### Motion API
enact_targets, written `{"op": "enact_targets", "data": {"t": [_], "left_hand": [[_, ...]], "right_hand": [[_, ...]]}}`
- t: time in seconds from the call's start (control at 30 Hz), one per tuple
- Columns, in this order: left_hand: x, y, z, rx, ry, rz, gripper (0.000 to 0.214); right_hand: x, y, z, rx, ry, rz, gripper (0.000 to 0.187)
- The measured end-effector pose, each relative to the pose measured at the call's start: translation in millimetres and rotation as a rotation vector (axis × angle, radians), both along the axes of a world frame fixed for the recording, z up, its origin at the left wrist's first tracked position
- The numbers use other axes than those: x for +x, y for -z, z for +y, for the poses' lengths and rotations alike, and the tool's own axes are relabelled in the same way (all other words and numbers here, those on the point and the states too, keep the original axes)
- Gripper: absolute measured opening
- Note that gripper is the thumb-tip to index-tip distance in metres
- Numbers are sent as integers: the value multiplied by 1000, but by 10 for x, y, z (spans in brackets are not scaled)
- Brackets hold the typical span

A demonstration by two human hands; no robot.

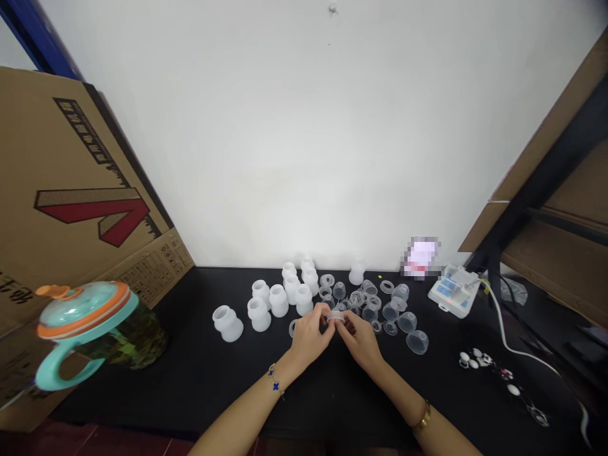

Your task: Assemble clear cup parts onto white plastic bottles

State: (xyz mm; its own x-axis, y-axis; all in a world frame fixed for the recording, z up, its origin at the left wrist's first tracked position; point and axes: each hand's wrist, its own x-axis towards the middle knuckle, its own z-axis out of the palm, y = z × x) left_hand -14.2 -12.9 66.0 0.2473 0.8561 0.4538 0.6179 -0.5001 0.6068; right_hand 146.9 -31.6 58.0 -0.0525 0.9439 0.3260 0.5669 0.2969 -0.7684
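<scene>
My left hand (310, 335) and my right hand (361, 339) meet over the black table (199, 373), and both pinch one small clear plastic ring part (335, 315) between their fingertips. Just behind the hands lies a scatter of clear rings and small cups (375, 304). To the left of them stand several white frosted bottle-shaped pieces (285, 294), upright. One more white piece (356, 273) stands alone near the wall.
A large cardboard box (71, 190) leans at the left, with a teal-and-orange lidded jug (90, 326) before it. A white device (453, 291) with a white cable (517, 351) and small black-and-white parts (494, 367) lie at the right, below a dark shelf frame (541, 183).
</scene>
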Motion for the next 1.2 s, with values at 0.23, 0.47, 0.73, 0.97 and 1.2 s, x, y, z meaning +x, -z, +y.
{"op": "enact_targets", "data": {"t": [0.23,0.47,0.73,0.97,1.2], "left_hand": [[-6,-29,-22,-10,13,-22,10],[2,-43,-30,9,6,-30,11],[3,-43,-26,3,6,-30,12],[4,-45,-31,-17,-1,-22,12],[3,-52,-34,-1,3,-19,12]], "right_hand": [[1,-3,6,9,-4,10,23],[1,-8,-2,2,-10,16,26],[1,-12,-1,-9,-12,50,28],[0,15,-3,-33,-19,99,31],[10,15,7,-59,-42,147,33]]}}
